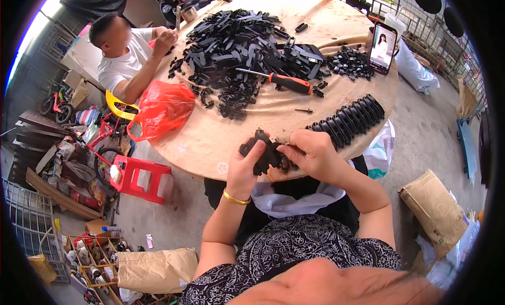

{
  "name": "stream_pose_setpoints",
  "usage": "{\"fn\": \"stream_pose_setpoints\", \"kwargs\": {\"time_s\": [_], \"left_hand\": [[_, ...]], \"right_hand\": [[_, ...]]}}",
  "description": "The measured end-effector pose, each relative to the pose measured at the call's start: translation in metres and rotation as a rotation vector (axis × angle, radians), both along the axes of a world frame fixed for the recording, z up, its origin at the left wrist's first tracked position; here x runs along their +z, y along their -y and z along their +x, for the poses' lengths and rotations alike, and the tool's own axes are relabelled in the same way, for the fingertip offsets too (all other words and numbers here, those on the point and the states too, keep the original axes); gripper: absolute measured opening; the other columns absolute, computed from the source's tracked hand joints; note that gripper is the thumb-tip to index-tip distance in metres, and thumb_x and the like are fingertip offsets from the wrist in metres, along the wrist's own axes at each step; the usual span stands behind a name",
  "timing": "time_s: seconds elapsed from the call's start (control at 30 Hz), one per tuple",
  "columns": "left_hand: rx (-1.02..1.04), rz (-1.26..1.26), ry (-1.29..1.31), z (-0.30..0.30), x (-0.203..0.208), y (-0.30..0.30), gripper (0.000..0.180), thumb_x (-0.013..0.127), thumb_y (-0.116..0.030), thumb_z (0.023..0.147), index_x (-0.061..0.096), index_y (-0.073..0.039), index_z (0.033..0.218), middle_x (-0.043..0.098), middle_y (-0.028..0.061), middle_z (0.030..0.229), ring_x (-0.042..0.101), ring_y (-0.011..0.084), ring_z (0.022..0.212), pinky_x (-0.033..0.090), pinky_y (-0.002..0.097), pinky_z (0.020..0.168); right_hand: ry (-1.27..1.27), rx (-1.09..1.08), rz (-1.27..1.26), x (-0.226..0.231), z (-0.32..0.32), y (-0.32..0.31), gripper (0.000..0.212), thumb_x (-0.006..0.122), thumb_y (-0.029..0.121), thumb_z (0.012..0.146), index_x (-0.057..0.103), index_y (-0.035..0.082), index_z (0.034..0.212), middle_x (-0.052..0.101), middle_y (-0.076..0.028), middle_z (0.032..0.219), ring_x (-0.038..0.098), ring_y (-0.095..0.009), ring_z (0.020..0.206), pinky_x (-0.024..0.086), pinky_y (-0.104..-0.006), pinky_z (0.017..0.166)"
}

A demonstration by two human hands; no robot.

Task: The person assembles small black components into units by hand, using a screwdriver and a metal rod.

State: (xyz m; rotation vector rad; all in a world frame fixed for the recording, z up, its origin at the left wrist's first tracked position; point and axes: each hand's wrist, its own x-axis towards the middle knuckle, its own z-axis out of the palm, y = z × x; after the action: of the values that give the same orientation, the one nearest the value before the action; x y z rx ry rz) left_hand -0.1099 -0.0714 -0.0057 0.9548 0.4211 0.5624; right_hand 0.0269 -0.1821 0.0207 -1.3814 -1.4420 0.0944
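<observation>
Close to the table's near edge, my left hand is closed round black plastic parts, its thumb lying along their top. My right hand meets them from the right, thumb and forefinger pinched together at their edge; whatever sits between those fingertips is too small to make out. Beyond my right hand, a row of matching black plastic pieces stands side by side. Farther in lies a screwdriver with a red and black handle, its shaft pointing left over a large heap of black plastic parts.
A smaller black heap sits near an upright phone. A red plastic bag rests on the cloth-covered round table's left edge. Across at left, a co-worker handles something small. A red stool stands below.
</observation>
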Motion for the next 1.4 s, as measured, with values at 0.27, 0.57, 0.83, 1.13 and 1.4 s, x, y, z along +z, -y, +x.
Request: {"fn": "stream_pose_setpoints", "kwargs": {"time_s": [0.27, 0.57, 0.83, 1.13, 1.4], "left_hand": [[0.135, 0.37, -0.149, 0.0, 0.0, 0.012, 0.02, 0.06, -0.013, 0.082, 0.055, 0.0, 0.097, 0.056, -0.0002, 0.08, 0.051, 0.005, 0.071, 0.043, 0.0183, 0.063], [0.226, 0.489, -0.185, 0.003, 0.001, 0.024, 0.02, 0.062, -0.011, 0.08, 0.055, 0.002, 0.094, 0.053, 0.0001, 0.075, 0.048, 0.0046, 0.064, 0.04, 0.0176, 0.055], [0.335, 0.487, -0.171, 0.006, 0.001, 0.036, 0.023, 0.063, -0.015, 0.081, 0.055, 0.002, 0.094, 0.053, -0.0002, 0.08, 0.046, 0.0049, 0.068, 0.04, 0.0179, 0.059], [0.41, 0.471, -0.114, 0.004, -0.004, 0.045, 0.027, 0.06, -0.016, 0.083, 0.053, 0.002, 0.103, 0.053, 0.0004, 0.085, 0.047, 0.0063, 0.074, 0.04, 0.0198, 0.064], [-0.411, 1.148, -0.211, -0.01, -0.018, 0.076, 0.035, 0.061, -0.009, 0.078, 0.049, -0.004, 0.11, 0.057, 0.0127, 0.088, 0.058, 0.0218, 0.078, 0.046, 0.0295, 0.065]], "right_hand": [[0.188, 0.075, -0.046, -0.003, -0.009, 0.01, 0.014, 0.062, 0.007, 0.072, 0.052, 0.0, 0.079, 0.051, -0.012, 0.07, 0.054, -0.028, 0.06, 0.045, -0.0337, 0.053], [0.615, 0.038, -0.114, -0.012, -0.012, 0.02, 0.016, 0.056, 0.013, 0.072, 0.047, 0.0, 0.078, 0.048, -0.009, 0.068, 0.055, -0.02, 0.061, 0.046, -0.028, 0.055], [0.576, 0.059, -0.109, -0.014, -0.016, 0.029, 0.023, 0.062, 0.007, 0.067, 0.05, -0.003, 0.084, 0.051, -0.01, 0.073, 0.056, -0.022, 0.064, 0.047, -0.0301, 0.053], [0.298, 0.205, -0.137, -0.007, 0.004, 0.032, 0.022, 0.06, 0.008, 0.069, 0.055, 0.001, 0.09, 0.053, -0.01, 0.075, 0.057, -0.026, 0.066, 0.047, -0.0336, 0.053], [0.438, -0.485, -0.322, -0.005, 0.114, -0.004, 0.012, 0.058, 0.013, 0.075, 0.061, 0.004, 0.082, 0.056, -0.014, 0.074, 0.056, -0.03, 0.07, 0.044, -0.0355, 0.061]]}}
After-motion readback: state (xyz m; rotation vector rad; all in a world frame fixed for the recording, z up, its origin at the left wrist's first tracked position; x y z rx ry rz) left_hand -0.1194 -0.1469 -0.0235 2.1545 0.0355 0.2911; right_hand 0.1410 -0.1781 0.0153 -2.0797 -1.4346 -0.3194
